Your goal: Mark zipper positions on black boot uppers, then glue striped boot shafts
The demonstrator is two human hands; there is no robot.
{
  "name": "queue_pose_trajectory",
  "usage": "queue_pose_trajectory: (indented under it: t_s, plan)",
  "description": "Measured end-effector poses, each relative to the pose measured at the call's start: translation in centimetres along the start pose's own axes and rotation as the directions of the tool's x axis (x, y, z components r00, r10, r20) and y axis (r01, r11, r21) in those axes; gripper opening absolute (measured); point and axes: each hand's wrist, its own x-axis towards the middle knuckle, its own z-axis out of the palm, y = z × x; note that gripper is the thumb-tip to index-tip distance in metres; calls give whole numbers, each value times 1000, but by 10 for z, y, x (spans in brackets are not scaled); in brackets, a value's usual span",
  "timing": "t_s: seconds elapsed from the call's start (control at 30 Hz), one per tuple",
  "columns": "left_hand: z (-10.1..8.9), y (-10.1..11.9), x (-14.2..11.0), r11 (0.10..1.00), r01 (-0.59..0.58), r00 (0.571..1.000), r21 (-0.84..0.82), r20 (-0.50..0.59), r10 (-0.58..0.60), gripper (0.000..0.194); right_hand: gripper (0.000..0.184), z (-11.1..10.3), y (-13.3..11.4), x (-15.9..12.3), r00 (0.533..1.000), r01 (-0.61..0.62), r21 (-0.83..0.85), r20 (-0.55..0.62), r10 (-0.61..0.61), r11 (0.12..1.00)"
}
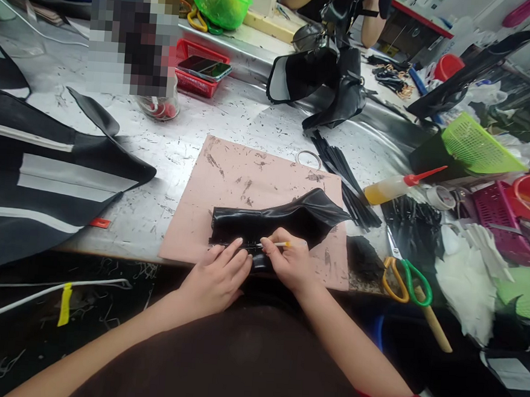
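Note:
A glossy black leather piece (277, 217) lies folded on a scuffed pink board (230, 172) at the table's front edge. My left hand (221, 268) is on its near edge, fingertips pressing a narrow dark strip there; its thumb is mostly hidden. In my right hand (290, 261) a thin, pale pen-like tool (284, 244) with a yellowish end is pinched between thumb and fingers. Its tip points left, toward my left fingertips, and meets the leather close to them. Below my hands, a part of the leather hangs toward my lap.
Scissors (400, 274) and a wooden handle (433, 322) sit at the right edge. Behind them are a glue bottle (388, 188) and black strips (343, 180). Larger black pieces (69, 148) cover the left. A red basket (198, 85) holds a phone. Another person's arm (372, 18) shows across the table.

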Motion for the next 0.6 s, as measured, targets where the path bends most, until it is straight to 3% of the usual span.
queue_pose_trajectory:
  t_s: [0.6]
  plan:
    - [0, 0, 0, 1000, 5, 1000, -15, -16, -5, 37, 23, -1, 0, 0, 1000, 13, 1, 7, -13, 1000]
